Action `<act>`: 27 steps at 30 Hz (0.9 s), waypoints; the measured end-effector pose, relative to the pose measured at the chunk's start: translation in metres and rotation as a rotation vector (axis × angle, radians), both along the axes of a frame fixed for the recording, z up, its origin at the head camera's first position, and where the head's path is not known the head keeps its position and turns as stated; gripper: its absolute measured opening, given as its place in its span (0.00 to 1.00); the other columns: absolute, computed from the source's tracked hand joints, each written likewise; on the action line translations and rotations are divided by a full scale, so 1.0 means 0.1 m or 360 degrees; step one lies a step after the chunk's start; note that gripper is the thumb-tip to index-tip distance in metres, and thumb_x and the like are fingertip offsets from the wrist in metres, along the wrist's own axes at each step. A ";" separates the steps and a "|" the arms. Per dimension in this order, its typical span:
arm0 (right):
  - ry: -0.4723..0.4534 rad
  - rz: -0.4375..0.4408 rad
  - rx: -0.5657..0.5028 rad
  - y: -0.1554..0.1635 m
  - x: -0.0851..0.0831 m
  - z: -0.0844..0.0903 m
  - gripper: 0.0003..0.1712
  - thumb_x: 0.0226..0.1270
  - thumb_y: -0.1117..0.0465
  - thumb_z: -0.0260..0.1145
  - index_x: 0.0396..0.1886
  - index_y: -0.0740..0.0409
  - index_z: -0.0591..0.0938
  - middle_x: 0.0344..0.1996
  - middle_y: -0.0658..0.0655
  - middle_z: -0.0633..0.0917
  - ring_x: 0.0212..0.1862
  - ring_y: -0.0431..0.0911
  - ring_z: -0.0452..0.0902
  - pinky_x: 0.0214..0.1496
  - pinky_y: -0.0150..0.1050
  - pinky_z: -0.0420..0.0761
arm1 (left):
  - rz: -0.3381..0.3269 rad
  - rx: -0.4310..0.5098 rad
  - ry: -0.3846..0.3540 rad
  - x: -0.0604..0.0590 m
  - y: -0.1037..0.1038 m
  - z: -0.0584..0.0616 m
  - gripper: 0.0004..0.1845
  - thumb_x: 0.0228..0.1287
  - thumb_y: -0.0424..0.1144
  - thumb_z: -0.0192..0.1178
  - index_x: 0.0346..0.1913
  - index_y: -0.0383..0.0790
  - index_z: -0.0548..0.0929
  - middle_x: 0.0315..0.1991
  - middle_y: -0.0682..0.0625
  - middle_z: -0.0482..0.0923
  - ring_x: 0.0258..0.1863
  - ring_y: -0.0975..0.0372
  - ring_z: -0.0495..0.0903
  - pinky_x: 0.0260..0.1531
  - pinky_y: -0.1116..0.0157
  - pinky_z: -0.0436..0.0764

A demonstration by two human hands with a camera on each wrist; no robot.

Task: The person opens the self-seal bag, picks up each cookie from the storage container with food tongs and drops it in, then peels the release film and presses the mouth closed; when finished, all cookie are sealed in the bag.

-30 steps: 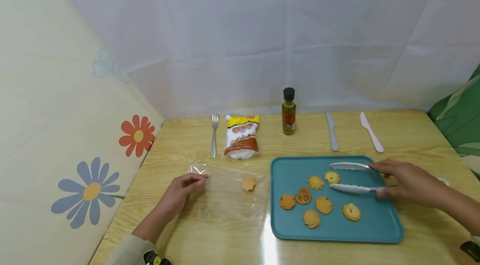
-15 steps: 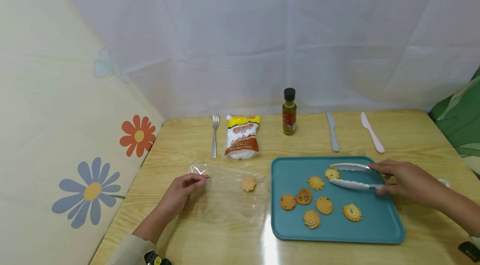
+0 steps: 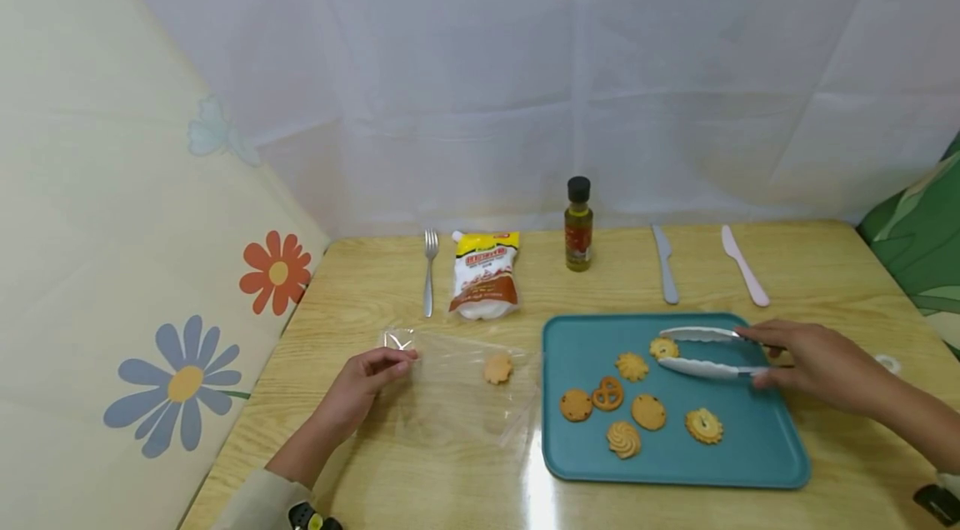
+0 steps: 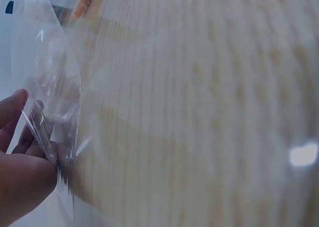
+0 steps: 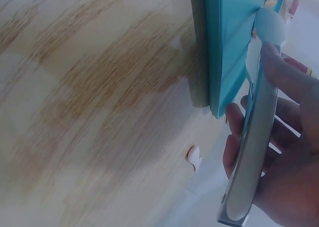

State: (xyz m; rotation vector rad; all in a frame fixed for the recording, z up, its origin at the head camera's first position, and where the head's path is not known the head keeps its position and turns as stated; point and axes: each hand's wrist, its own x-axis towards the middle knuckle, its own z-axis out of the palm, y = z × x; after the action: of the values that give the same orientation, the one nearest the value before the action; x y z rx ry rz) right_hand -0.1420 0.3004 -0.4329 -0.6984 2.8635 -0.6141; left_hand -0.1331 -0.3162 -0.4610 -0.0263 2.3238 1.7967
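My left hand pinches the left edge of a clear plastic bag lying on the table. In the left wrist view, thumb and fingers hold the bag's film. A scalloped biscuit shows through the bag near its right end. My right hand grips metal tongs over the teal tray. The tongs' two heads are spread, one above and one at the lower side of a small round biscuit; whether they touch it cannot be told. Several other biscuits and a pretzel lie on the tray.
Behind the bag lie a fork and a white, yellow and brown pouch. A dark-capped bottle stands at the back. A grey knife and a pink knife lie behind the tray.
The tongs' heads have drawn somewhat closer since one second ago, the lower one moving up toward the small round biscuit. My left hand and the bag have stayed in place.
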 end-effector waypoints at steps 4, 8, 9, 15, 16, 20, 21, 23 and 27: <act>0.0017 0.0001 0.0002 0.01 0.01 0.01 0.42 0.56 0.45 0.79 0.66 0.64 0.80 0.59 0.68 0.83 0.45 0.51 0.87 0.42 0.52 0.86 | -0.0005 -0.0009 0.0002 0.00 0.01 0.00 0.16 0.74 0.32 0.62 0.54 0.20 0.81 0.62 0.34 0.80 0.56 0.72 0.80 0.53 0.74 0.78; 0.0033 -0.0002 0.0006 0.00 0.02 0.02 0.42 0.56 0.45 0.79 0.66 0.64 0.80 0.59 0.67 0.84 0.45 0.51 0.87 0.42 0.51 0.86 | 0.0001 -0.0007 0.0002 0.01 0.02 -0.01 0.15 0.74 0.32 0.62 0.54 0.20 0.81 0.61 0.33 0.81 0.56 0.72 0.80 0.53 0.74 0.78; 0.0038 -0.0003 0.0009 0.00 0.02 0.03 0.42 0.56 0.45 0.79 0.66 0.64 0.80 0.59 0.67 0.84 0.45 0.50 0.86 0.42 0.51 0.86 | 0.0000 -0.0004 0.0000 0.01 0.02 -0.01 0.15 0.74 0.32 0.61 0.54 0.20 0.81 0.61 0.33 0.80 0.56 0.72 0.80 0.53 0.74 0.78; 0.0061 0.0003 0.0018 -0.03 0.03 0.05 0.41 0.57 0.45 0.79 0.66 0.62 0.80 0.58 0.65 0.85 0.44 0.48 0.86 0.40 0.47 0.85 | -0.0001 -0.0013 -0.0024 0.02 0.02 0.01 0.15 0.75 0.33 0.61 0.54 0.21 0.82 0.62 0.34 0.80 0.56 0.72 0.80 0.53 0.74 0.78; 0.0065 0.0001 0.0020 -0.04 0.03 0.06 0.41 0.57 0.46 0.79 0.66 0.61 0.80 0.58 0.64 0.85 0.44 0.48 0.86 0.40 0.45 0.84 | 0.0002 -0.0015 -0.0028 0.02 0.02 0.02 0.15 0.75 0.33 0.61 0.54 0.22 0.82 0.62 0.34 0.80 0.56 0.72 0.80 0.53 0.74 0.78; 0.0076 0.0006 0.0011 -0.08 0.03 0.07 0.40 0.57 0.46 0.79 0.67 0.60 0.81 0.56 0.61 0.86 0.44 0.46 0.85 0.39 0.43 0.83 | 0.0005 -0.0015 -0.0038 0.02 0.02 0.03 0.15 0.75 0.33 0.61 0.54 0.22 0.82 0.63 0.34 0.80 0.55 0.72 0.80 0.54 0.74 0.78; 0.0079 0.0005 0.0011 -0.09 0.02 0.08 0.40 0.57 0.46 0.79 0.67 0.59 0.81 0.55 0.60 0.87 0.44 0.46 0.85 0.39 0.42 0.83 | 0.0008 -0.0012 -0.0039 0.02 0.02 0.03 0.15 0.75 0.33 0.61 0.55 0.22 0.82 0.63 0.34 0.80 0.55 0.72 0.80 0.54 0.74 0.79; 0.0076 0.0006 0.0004 -0.11 0.02 0.08 0.40 0.57 0.46 0.79 0.67 0.59 0.80 0.53 0.58 0.88 0.44 0.46 0.84 0.38 0.42 0.82 | 0.0008 -0.0014 -0.0043 0.02 0.02 0.03 0.15 0.76 0.33 0.60 0.55 0.22 0.82 0.63 0.34 0.79 0.55 0.72 0.80 0.54 0.73 0.79; 0.0064 -0.0003 0.0005 -0.14 0.01 0.09 0.41 0.57 0.46 0.79 0.68 0.59 0.80 0.46 0.52 0.88 0.41 0.42 0.82 0.35 0.39 0.79 | 0.0009 -0.0037 -0.0043 0.00 0.01 0.04 0.14 0.76 0.34 0.60 0.54 0.24 0.82 0.62 0.36 0.80 0.55 0.71 0.80 0.54 0.74 0.78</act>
State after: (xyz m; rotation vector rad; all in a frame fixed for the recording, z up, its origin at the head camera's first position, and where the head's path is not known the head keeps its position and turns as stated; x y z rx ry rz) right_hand -0.1410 0.2860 -0.4244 -0.7156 2.9013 -0.6024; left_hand -0.1335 -0.3150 -0.4568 -0.0601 2.3283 1.7611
